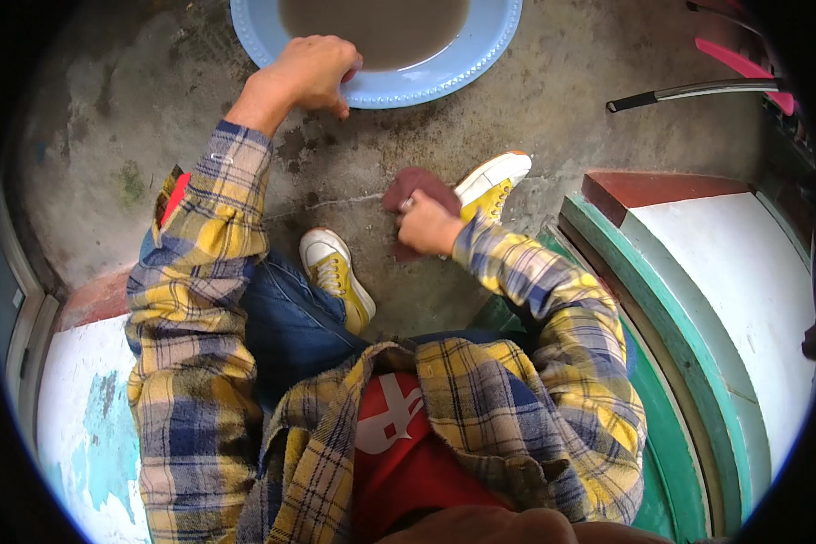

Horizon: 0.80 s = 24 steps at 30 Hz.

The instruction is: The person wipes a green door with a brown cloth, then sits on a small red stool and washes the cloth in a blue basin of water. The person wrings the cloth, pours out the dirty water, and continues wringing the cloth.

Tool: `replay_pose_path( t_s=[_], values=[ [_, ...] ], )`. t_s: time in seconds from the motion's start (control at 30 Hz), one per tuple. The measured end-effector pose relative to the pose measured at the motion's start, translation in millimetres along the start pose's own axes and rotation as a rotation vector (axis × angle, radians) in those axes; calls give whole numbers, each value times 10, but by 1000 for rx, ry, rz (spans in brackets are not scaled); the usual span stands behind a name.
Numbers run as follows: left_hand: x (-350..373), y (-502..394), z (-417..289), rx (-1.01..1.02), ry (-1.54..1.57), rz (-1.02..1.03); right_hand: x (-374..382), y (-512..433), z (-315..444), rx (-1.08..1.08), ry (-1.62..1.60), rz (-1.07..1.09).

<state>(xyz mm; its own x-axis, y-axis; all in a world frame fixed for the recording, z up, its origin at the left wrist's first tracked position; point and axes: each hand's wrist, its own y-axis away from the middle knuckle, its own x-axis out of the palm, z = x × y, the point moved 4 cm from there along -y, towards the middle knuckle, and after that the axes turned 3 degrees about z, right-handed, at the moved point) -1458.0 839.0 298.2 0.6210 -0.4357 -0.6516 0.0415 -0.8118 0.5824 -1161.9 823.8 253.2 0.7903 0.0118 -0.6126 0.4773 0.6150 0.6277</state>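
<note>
Murky water lies in a large light-blue plastic basin (408,92) on the concrete floor ahead of me. My left hand (316,71) is at the basin's near left rim, thumb outside and fingers curled over the edge, gripping it. Between the basin and my body, my right hand (425,221) is shut on a maroon cloth (421,187), which bunches above the fist and shows below it. The cloth is slightly blurred and overlaps the view of one yellow shoe (493,180).
A black-and-metal handle (693,92) and a pink plastic item (741,71) jut in at upper right. A white wall with green and red edges (721,265) stands at right. My other yellow shoe (336,275) rests on the floor at centre left.
</note>
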Motion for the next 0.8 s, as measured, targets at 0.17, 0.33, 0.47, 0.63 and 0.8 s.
replay_pose_path(
  t_s=[0.17, 0.33, 0.47, 0.63, 0.8],
  values=[
    [-9, 1, -19, -8, -8, 18, -244, 710, -1078, 404, 6, 72],
    [-15, -4, -27, -3, 10, 37, -502, 1350, -1634, 554, -323, -117],
    [-42, -33, -19, 8, 28, 38, -469, 804, -1145, 406, -26, 71],
    [-54, -70, -7, 0, 26, 67, -336, 317, -583, 219, 20, 125],
    [-27, -80, 1, -3, 34, 77, -378, 956, -1413, 376, -194, -129]
  ],
)
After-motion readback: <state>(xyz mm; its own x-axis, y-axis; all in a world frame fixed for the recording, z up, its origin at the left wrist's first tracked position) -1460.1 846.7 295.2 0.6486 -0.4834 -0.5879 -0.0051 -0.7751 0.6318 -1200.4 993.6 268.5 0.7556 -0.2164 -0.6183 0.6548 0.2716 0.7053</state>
